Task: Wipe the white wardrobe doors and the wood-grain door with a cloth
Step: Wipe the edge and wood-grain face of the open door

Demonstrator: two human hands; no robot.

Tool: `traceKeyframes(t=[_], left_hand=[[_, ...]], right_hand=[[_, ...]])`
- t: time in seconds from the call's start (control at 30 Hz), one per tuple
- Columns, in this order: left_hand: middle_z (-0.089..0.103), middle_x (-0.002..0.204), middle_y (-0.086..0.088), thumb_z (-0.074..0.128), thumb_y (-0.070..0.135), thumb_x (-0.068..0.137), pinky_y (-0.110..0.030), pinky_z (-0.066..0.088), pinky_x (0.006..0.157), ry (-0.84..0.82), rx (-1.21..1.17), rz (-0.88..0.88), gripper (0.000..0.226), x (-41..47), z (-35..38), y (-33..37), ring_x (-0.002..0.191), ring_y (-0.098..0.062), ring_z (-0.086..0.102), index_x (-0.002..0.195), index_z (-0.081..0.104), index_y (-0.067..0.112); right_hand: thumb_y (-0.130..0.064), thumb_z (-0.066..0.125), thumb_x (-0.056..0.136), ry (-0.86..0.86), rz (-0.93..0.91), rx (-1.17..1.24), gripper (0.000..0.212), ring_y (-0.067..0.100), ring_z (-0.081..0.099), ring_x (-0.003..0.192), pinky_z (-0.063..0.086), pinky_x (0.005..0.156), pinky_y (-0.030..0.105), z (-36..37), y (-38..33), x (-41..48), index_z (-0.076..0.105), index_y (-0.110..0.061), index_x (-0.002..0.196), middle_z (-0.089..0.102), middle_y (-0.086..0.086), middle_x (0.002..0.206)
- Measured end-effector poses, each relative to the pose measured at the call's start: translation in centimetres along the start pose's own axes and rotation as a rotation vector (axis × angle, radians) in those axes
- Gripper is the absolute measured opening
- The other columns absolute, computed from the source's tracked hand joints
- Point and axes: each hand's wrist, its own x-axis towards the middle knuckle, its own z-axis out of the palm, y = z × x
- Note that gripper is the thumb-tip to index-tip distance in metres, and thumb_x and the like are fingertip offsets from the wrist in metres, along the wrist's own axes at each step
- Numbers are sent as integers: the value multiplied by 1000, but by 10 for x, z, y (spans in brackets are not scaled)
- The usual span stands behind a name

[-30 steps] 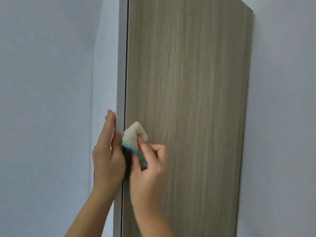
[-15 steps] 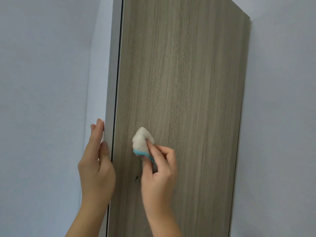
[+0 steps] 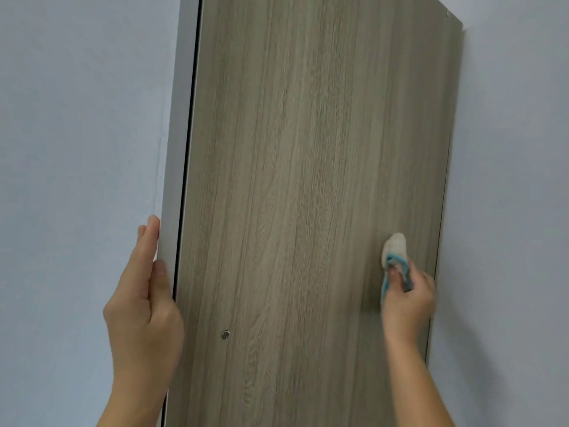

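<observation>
With fingers curled on the cloth, the right hand wipes near the door edge and may slip off, while the left hand pinching the other edge could let it swing

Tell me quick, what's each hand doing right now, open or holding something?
Left hand: holding the wood-grain door by its white edge, thumb in front.
Right hand: holding the cloth, pressed against the door's face.

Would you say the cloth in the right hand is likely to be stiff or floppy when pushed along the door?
Probably floppy: the cloth bunches into a rounded wad above the right hand, its blue edge trailing down. Likely light, since a pinch holds it against the wood-grain door.
</observation>
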Motion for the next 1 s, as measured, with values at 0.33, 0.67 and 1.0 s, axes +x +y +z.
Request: traceKeyframes(t=[0.33, 0.67, 1.0], left_hand=[[45, 146, 14, 34, 5, 103, -36, 31, 115, 7, 21, 10, 49, -1, 2, 0, 137, 3, 34, 144, 42, 32], [43, 147, 15, 33, 7, 103, -26, 30, 112, -7, 46, 15, 49, 0, 1, 0, 137, 3, 34, 144, 40, 33], [38, 150, 12, 34, 1, 102, -10, 24, 111, -111, -43, -19, 49, 3, -10, -1, 139, 6, 28, 145, 41, 24]], right_hand=[[-11, 61, 90, 87, 148, -209, 21, 38, 57, 91, 32, 69, 28, -19, 78, 73, 67, 7, 99, 63, 26, 98], [-16, 60, 91, 93, 205, -107, 27, 34, 59, 96, 35, 72, 25, -4, 42, 37, 67, -1, 112, 62, 20, 105], [-4, 69, 86, -152, -230, 247, 37, 8, 52, 80, 47, 70, 15, 31, -100, -125, 65, -13, 122, 46, -2, 95]])
